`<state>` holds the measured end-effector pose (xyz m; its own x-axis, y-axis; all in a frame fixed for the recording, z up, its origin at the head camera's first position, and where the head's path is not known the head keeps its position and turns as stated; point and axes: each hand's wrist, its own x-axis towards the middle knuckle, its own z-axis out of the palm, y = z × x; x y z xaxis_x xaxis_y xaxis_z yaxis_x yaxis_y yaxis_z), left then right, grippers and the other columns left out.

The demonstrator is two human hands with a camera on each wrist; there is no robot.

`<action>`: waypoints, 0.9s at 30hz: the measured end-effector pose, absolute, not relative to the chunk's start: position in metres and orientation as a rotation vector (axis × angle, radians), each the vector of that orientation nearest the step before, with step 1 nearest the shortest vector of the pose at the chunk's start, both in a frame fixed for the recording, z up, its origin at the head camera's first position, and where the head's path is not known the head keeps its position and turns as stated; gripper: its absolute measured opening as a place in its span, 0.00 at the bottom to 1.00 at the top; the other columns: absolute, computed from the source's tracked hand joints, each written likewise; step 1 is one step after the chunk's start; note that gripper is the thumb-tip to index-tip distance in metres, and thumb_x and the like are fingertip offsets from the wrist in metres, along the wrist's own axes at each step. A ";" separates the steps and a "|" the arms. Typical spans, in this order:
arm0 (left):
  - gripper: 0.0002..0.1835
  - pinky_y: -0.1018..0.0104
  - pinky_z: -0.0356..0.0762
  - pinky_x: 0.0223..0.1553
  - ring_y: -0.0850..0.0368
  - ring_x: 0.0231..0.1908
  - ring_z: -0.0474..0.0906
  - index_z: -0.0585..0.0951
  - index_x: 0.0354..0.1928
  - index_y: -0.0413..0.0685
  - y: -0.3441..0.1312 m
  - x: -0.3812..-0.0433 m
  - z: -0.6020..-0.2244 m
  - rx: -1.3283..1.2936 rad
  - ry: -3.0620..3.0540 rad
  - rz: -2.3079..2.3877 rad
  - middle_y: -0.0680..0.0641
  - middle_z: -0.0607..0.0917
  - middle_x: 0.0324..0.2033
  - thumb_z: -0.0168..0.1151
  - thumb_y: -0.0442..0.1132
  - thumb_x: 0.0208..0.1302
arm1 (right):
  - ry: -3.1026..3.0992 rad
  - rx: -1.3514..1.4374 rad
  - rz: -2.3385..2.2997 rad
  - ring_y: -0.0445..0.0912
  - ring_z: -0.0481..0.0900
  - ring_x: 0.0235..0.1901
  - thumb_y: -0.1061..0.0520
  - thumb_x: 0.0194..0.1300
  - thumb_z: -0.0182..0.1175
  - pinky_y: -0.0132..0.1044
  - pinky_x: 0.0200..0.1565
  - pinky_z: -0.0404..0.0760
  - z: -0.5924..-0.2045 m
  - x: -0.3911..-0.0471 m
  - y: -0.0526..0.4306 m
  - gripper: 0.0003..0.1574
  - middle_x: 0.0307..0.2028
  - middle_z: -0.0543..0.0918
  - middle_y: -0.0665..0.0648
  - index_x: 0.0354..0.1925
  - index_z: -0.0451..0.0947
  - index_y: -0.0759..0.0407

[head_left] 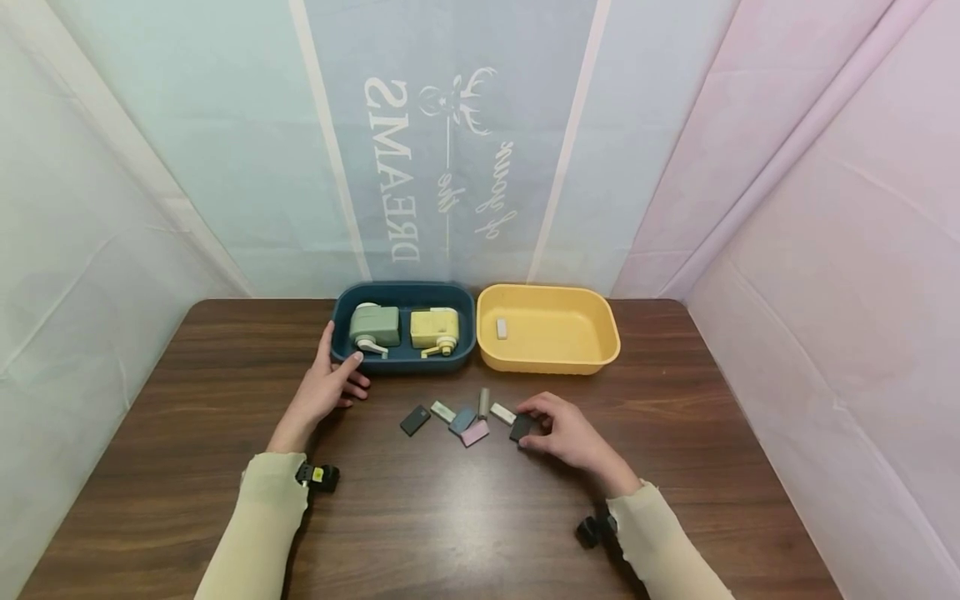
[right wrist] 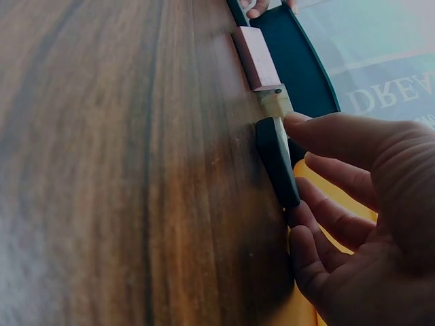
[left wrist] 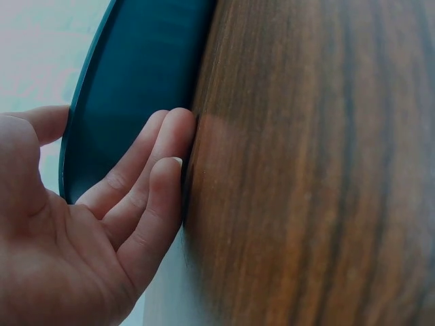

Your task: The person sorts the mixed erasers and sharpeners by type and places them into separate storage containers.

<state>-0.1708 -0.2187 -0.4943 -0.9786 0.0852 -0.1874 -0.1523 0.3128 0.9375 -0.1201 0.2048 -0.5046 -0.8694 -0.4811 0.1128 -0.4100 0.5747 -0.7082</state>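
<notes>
Right hand (head_left: 564,430) pinches black block (head_left: 520,428); spread left hand (head_left: 324,387) touches blue bin (head_left: 416,365).
Even pressure, near and far edges, should prevent slipping.

A blue-grey cloth panel (head_left: 540,58) bearing flipped "DREAMS" lettering (head_left: 392,143) hangs at 12 o'clock beyond a dark wood-grain table (head_left: 187,467), with whitish fabric (head_left: 75,208) at 9, pinkish fabric (head_left: 847,217) at 3 and glare (head_left: 465,521) on the wood at 6.

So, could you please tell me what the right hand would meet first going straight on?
Past the dark block at its fingertips, the right hand would probably meet the white block beside it first, though depth is hard to judge.
</notes>
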 end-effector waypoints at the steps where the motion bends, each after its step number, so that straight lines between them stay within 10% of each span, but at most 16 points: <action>1: 0.45 0.52 0.82 0.31 0.38 0.35 0.86 0.28 0.77 0.75 -0.218 -0.170 -0.494 -0.059 2.380 1.728 0.31 0.86 0.38 0.50 0.52 0.77 | 2.711 -0.771 -1.170 0.46 0.78 0.41 0.59 0.51 0.77 0.38 0.43 0.78 -0.504 -0.120 0.205 0.28 0.42 0.80 0.52 0.52 0.82 0.57; 27: 0.44 0.55 0.82 0.29 0.45 0.31 0.87 0.29 0.77 0.78 -0.215 -0.175 -0.488 -0.097 2.382 1.716 0.37 0.87 0.34 0.50 0.54 0.77 | 2.672 -0.649 -1.105 0.42 0.75 0.36 0.60 0.51 0.78 0.35 0.39 0.76 -0.492 -0.128 0.212 0.17 0.37 0.76 0.47 0.42 0.88 0.55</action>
<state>-0.1750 -0.2152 -0.4876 -0.9771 0.0653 -0.2024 -0.1713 0.3224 0.9310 -0.1285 0.2120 -0.4918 -0.8891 -0.4577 0.0019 -0.3254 0.6292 -0.7058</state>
